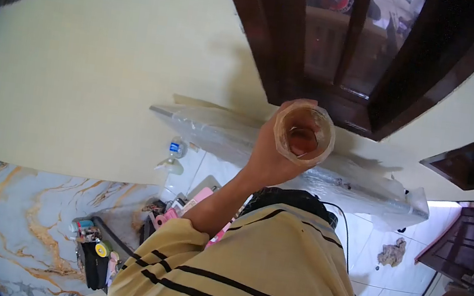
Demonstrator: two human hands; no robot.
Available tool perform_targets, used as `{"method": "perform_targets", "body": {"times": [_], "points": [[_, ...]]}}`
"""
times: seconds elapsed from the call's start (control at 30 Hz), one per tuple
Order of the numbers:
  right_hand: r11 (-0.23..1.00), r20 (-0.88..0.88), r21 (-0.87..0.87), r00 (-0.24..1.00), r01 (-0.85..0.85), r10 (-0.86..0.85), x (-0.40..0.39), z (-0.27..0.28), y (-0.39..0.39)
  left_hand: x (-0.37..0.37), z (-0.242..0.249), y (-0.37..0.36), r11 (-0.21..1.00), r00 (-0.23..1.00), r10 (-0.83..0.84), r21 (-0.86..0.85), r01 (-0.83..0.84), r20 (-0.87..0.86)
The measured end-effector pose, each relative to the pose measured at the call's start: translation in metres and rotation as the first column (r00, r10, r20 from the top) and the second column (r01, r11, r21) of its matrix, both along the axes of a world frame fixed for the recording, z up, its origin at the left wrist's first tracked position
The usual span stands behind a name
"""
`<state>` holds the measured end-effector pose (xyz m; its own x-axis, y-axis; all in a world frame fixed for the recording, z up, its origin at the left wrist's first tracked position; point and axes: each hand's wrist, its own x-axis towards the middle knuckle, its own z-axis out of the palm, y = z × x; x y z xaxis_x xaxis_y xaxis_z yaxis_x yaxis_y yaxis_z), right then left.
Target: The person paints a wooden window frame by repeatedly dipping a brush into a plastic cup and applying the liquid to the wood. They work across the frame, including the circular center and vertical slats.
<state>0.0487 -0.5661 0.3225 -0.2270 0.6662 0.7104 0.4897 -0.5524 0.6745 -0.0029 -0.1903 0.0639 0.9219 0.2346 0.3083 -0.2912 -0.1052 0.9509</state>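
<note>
My left hand [282,145] is closed around a translucent hollow cylinder [328,138], a roll or a cup; which one I cannot tell. Its round opening faces the camera, and reddish fingers or skin show inside or through it. The cylinder is held up in front of a long plastic-wrapped panel [221,131] that lies along the wall. At the lower right edge my right arm reaches into the dark border, and its hand cannot be seen.
Dark-framed glass [328,46] is above. A plastic bottle [176,148] and pink items [199,197] are at left on the tiles, near a marbled surface [12,220] with a tool bag [93,264]. A crumpled cloth [392,252] and a dark door [458,243] are at right.
</note>
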Motion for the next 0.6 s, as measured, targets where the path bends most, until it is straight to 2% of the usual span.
{"method": "perform_targets", "body": {"times": [0.1,0.23,0.37,0.4,0.5,0.53,0.6], "points": [[0.999,0.057,-0.013,0.998,0.033,-0.032,-0.011,0.002,-0.004,0.002,0.004,0.007,0.998,0.999,-0.005,0.062,0.002,0.050],[1.000,0.055,-0.002,0.998,0.020,-0.019,-0.009,0.009,-0.011,-0.006,0.011,0.004,0.997,0.998,-0.009,-0.075,0.004,-0.057],[0.998,0.135,-0.025,0.989,0.056,-0.052,-0.023,0.020,-0.015,0.000,0.002,0.008,1.000,1.000,0.011,-0.024,-0.010,0.021],[0.999,0.140,-0.023,0.989,0.049,-0.045,-0.022,0.021,-0.017,-0.001,0.005,0.007,0.999,0.999,0.051,0.009,-0.051,-0.014],[1.000,0.107,-0.013,0.994,0.022,-0.021,-0.014,0.025,-0.026,-0.005,0.001,0.010,0.999,0.998,0.027,-0.026,-0.029,-0.063],[0.999,0.107,-0.028,0.994,0.029,-0.025,-0.013,0.027,-0.024,-0.004,0.002,0.012,0.997,0.999,0.035,0.073,-0.035,-0.004],[1.000,0.123,-0.017,0.992,0.016,-0.014,-0.018,0.023,-0.023,-0.004,0.005,0.015,0.999,0.999,0.040,0.027,-0.040,0.012]]}}
